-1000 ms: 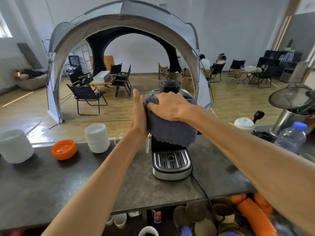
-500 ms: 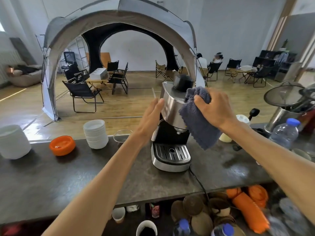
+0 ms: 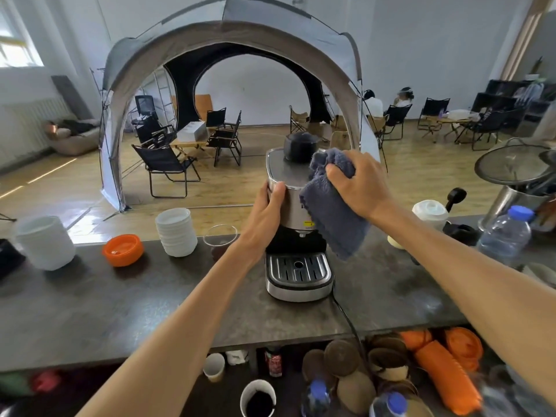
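A steel and black espresso machine (image 3: 296, 267) stands on the dark counter (image 3: 120, 302), a black knob on its flat top. My left hand (image 3: 266, 210) grips the machine's upper left side, thumb on the front face. My right hand (image 3: 358, 183) clutches a folded grey-blue cloth (image 3: 332, 212) against the machine's upper right front; the cloth hangs down over the right side of the brew head.
Left of the machine stand a glass cup (image 3: 219, 240), a stack of white bowls (image 3: 176, 231), an orange bowl (image 3: 122, 249) and white tubs (image 3: 45, 242). To the right are a lidded white cup (image 3: 430, 213), a water bottle (image 3: 505, 236) and a steel container (image 3: 511, 182). The power cord (image 3: 346, 319) runs off the front edge.
My right hand carried the cloth from the machine's top front over to its right side. My left hand went from flat against the left side to gripping it. The view shifted slightly.
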`<state>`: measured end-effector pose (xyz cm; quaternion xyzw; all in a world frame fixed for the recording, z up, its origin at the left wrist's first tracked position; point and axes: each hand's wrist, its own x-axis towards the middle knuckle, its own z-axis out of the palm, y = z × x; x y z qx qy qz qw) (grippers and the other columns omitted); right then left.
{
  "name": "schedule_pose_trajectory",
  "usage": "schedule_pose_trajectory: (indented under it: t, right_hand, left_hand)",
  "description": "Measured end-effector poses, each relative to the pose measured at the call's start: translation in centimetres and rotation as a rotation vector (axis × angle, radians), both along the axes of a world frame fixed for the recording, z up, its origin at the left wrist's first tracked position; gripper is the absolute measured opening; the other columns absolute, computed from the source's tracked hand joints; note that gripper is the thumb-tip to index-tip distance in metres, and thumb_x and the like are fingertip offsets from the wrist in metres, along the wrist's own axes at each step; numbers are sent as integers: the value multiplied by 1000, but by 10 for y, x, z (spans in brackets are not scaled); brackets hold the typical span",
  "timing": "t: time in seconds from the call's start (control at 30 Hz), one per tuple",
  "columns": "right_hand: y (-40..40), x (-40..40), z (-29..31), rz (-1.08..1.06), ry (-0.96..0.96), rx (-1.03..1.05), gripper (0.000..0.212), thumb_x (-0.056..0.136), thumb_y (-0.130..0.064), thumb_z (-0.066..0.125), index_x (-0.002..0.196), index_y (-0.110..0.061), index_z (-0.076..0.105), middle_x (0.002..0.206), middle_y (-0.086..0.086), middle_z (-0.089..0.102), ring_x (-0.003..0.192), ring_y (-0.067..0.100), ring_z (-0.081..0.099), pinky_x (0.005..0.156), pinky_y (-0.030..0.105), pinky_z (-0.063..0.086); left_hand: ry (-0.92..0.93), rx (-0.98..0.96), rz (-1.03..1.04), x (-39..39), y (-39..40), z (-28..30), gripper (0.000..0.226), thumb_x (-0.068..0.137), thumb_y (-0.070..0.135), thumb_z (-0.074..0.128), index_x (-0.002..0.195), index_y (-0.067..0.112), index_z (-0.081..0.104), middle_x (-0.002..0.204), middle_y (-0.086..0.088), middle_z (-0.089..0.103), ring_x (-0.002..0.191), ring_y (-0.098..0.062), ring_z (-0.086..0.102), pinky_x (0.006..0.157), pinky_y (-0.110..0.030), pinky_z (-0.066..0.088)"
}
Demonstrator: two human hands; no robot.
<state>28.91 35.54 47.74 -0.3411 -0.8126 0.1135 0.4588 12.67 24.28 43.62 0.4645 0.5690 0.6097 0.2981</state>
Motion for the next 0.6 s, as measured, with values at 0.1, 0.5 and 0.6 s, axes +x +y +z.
schedule_pose_trajectory:
  t: [0.1,0.5,0.6]
  right_hand:
    - [3,4,-10,-50,180,-75,14,95,-30,56,90,-16,57,90,3,57,87,22,52,76,29,37]
    - [0,36,-92,-215,301,-300,8,99,-24,50,93,-18,50,100,7,56,91,19,49,79,29,34]
    - [-4,48,-96,-218,382,-325,11,100,-25,50,97,-15,55,97,7,60,89,20,54,77,28,37]
  left_hand:
    - [1,-1,36,1,2,-3,46,104,47,34,141,22,43,115,7,56,106,-7,54,81,-18,42]
    - [221,-2,275,-11,-20,-37,36,103,32,49,132,11,53,112,6,65,98,4,60,78,-3,43]
    - [332,-12,434,-16,-33,-56,29,95,31,64,121,19,60,110,8,67,98,-1,62,83,-12,47]
